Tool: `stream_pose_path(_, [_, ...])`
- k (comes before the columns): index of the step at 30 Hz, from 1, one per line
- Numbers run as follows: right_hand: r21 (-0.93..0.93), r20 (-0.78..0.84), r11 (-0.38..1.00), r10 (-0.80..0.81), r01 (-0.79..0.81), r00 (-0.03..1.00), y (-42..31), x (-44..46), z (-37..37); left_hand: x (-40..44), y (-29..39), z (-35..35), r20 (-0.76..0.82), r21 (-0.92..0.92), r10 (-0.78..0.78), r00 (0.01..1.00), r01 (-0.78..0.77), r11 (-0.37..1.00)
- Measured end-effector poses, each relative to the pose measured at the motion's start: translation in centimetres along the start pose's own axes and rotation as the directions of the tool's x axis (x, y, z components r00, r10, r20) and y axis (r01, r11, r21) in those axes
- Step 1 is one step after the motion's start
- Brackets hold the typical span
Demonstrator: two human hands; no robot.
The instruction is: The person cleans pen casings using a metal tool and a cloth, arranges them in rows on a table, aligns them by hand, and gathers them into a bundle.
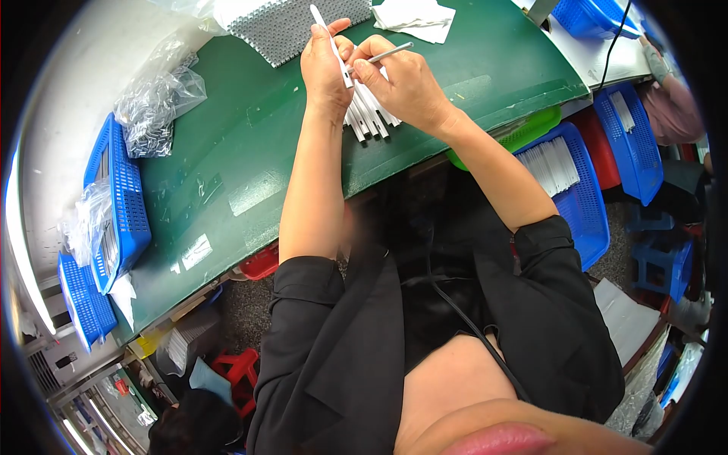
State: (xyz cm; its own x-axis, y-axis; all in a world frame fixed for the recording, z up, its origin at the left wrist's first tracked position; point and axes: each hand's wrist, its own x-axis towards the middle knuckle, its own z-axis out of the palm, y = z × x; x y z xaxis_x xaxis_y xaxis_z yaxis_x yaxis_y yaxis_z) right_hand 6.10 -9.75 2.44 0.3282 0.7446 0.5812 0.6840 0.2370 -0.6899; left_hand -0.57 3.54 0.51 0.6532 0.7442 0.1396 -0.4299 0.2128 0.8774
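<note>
Over the green table, my left hand (327, 67) is closed around a white pen-like stick (331, 45), which slants with its upper end pointing up and away. Close on its right, my right hand (394, 76) pinches a thin grey rod (393, 53); the rod's lower end is near the lower part of the white stick. Several white sticks with dark ends (366, 120) lie on the table beneath and between my hands, partly hidden by them.
A grey dotted foam block (280, 30) and white tissues (415, 18) lie beyond my hands. Blue baskets (130, 201) and bagged small parts (155, 114) are at left. A blue basket of white sticks (584, 201) is at right. Another person's arm (671, 98) shows at far right.
</note>
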Motion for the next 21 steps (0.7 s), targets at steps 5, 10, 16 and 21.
stream_pose_path(5, [0.008, -0.016, 0.999, -0.044, 0.044, 0.999, -0.29, -0.05, 0.02, -0.07, 0.06, 0.04, -0.013, -0.006, -0.01, 1.0, 0.01, 1.0])
stream_pose_path(10, [0.016, -0.012, 0.999, -0.028, 0.028, 1.0, -0.26, -0.2, 0.06, -0.31, 0.21, 0.36, -0.015, 0.005, -0.025, 1.0, 0.026, 1.0])
stream_pose_path(16, [0.01, -0.014, 0.999, -0.051, 0.051, 0.999, 0.11, -0.16, 0.29, -0.28, -0.1, 0.53, -0.049, 0.016, -0.009, 0.999, 0.009, 1.0])
stream_pose_path(21, [0.052, -0.004, 0.998, -0.025, 0.025, 1.0, 0.2, -0.06, 0.46, -0.32, -0.06, 0.53, -0.06, 0.014, -0.013, 0.998, 0.013, 1.0])
